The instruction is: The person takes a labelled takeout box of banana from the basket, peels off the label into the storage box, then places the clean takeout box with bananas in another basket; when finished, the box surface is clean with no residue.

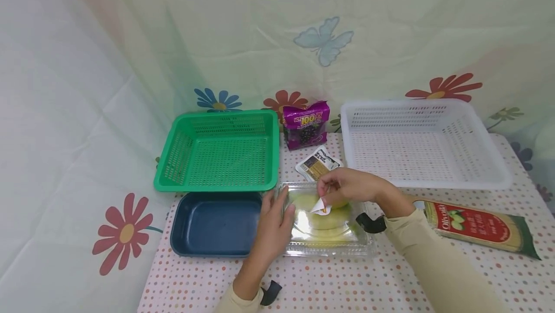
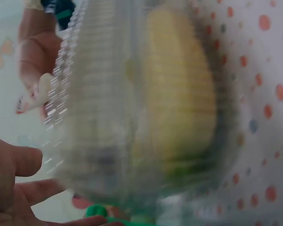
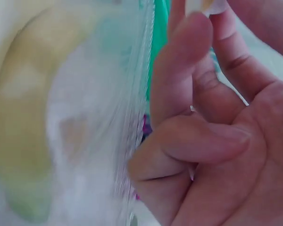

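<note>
In the head view, a clear plastic clamshell box (image 1: pixel 327 249) sits at the front middle of the table. Inside it lies yellow fruit, which looks like bananas (image 1: pixel 331 221) with greenish ends. My right hand (image 1: pixel 353 189) is over the lid and pinches a white sticker (image 1: pixel 320 207) between thumb and fingertips. The left wrist view also has the sticker (image 2: pixel 43 90), raised from the lid. My left hand (image 1: pixel 274 224), fingers extended and spread, rests at the box's left edge. Through the plastic, the right wrist view gives a curved banana (image 3: pixel 23 108).
A dark blue tub (image 1: pixel 217 250) stands left of the box, with a green basket (image 1: pixel 217 186) behind it. Behind the box are a flat packet (image 1: pixel 318 161) and a purple snack bag (image 1: pixel 306 125). On the right are a white basket (image 1: pixel 403 154) and a spaghetti packet (image 1: pixel 481 225).
</note>
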`<state>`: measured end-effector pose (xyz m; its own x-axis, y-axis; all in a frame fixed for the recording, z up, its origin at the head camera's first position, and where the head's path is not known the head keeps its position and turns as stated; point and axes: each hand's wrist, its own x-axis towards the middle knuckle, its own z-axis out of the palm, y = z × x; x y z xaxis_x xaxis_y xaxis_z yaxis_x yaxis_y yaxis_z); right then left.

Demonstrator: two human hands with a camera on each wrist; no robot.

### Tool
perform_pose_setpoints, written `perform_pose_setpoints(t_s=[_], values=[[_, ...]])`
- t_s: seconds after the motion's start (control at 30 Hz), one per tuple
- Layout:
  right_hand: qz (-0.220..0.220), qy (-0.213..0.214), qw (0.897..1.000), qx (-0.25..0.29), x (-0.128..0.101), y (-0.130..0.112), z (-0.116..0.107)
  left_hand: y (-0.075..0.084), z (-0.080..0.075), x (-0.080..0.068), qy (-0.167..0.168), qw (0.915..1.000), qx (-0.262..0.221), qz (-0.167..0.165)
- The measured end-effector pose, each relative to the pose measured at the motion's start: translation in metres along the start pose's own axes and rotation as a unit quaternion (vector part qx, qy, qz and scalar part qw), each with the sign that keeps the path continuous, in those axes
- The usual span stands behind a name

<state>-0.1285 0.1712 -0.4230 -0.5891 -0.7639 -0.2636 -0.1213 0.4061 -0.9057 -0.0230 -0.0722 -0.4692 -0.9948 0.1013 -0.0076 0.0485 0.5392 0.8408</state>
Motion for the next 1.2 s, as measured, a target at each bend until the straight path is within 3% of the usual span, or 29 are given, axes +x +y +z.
perform_pose_setpoints(t_s=[0.13,0.3,0.4,0.53,0.7,0.83,0.93,1.1,1.2], values=[[-0.014,-0.002,1.000,0.004,0.012,-0.009,0.006,0.005,-0.030,-0.008,-0.001,1.0000,-0.002,-0.001],[-0.025,0.013,0.999,-0.025,0.034,-0.023,0.014,-0.005,-0.078,-0.013,0.046,0.9989,0.005,0.000],[-0.032,0.018,0.999,-0.023,0.049,-0.031,0.021,-0.021,-0.109,-0.015,0.078,0.9968,0.017,-0.002],[-0.033,0.019,0.999,0.015,0.068,-0.043,0.033,-0.050,-0.150,-0.018,0.115,0.9924,0.024,-0.037],[-0.022,0.026,0.997,0.064,0.092,-0.053,0.051,-0.090,-0.197,-0.020,0.139,0.9868,-0.010,-0.082],[-0.015,0.024,0.995,0.099,0.112,-0.060,0.069,-0.131,-0.223,-0.022,0.119,0.9875,-0.045,-0.093],[-0.011,0.026,0.993,0.115,0.127,-0.063,0.082,-0.164,-0.234,-0.023,0.080,0.9874,-0.093,-0.100],[-0.009,0.037,0.995,0.097,0.153,-0.066,0.103,-0.211,-0.239,-0.018,-0.006,0.9795,-0.175,-0.099],[-0.009,0.038,0.996,0.082,0.167,-0.069,0.116,-0.228,-0.237,-0.014,-0.045,0.9687,-0.226,-0.093]])
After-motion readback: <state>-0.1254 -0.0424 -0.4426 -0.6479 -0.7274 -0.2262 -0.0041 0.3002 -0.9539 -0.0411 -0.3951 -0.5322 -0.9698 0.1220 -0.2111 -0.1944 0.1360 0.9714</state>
